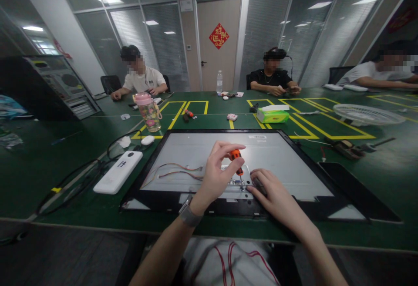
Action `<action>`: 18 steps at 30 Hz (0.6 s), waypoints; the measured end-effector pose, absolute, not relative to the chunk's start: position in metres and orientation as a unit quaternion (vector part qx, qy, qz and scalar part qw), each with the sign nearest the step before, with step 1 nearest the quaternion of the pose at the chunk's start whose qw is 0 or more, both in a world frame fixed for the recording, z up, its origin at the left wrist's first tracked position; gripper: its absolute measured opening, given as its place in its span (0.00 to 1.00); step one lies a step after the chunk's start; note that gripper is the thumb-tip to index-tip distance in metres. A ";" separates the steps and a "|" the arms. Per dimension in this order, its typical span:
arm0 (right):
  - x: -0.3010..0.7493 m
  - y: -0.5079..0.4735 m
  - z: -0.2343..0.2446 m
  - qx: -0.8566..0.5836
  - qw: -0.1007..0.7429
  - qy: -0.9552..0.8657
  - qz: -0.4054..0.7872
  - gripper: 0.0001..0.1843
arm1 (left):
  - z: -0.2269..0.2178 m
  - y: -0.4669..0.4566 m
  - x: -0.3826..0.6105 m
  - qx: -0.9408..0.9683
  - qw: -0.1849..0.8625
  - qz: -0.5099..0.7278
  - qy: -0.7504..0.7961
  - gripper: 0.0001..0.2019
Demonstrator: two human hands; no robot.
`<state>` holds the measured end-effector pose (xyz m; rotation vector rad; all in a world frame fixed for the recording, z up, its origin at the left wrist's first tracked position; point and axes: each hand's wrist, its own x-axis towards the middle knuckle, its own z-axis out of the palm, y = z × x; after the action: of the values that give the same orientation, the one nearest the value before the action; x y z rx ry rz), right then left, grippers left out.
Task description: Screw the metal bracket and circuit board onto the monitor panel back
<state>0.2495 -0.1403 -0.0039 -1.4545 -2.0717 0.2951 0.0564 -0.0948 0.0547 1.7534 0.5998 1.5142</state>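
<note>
A monitor panel (277, 155) lies back-up on the green table, grey metal in a black frame. My left hand (217, 175) is closed around an orange-handled screwdriver (235, 157), held upright with its tip on a small circuit board (235, 181) near the panel's front edge. My right hand (272, 192) rests on the panel just right of the board, fingers curled and pressing down beside the screwdriver tip. Thin coloured wires (176, 170) run left from the board across the metal.
A white power bank (118, 171) and black cables (75, 177) lie left of the panel. A pink-lidded bottle (148, 112), green tissue box (272, 115), white fan (369, 114) and a computer case (55, 85) stand around. Three people sit at the far side.
</note>
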 end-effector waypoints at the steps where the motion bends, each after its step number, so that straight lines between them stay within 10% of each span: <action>1: 0.249 -0.140 -0.004 -0.545 0.294 -0.778 0.111 0.03 | 0.054 -0.094 0.056 0.683 0.360 0.590 0.236 0.12; 9: 0.247 -0.141 -0.001 -0.549 0.295 -0.775 0.107 0.03 | 0.055 -0.097 0.053 0.664 0.477 0.530 0.226 0.19; 18: 0.247 -0.142 0.000 -0.549 0.299 -0.775 0.092 0.03 | 0.056 -0.085 0.032 0.629 0.193 0.662 0.359 0.15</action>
<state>0.2474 -0.1417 0.0002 -1.4572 -2.0594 0.2431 0.0321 -0.0855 0.0560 1.7659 1.0071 1.8581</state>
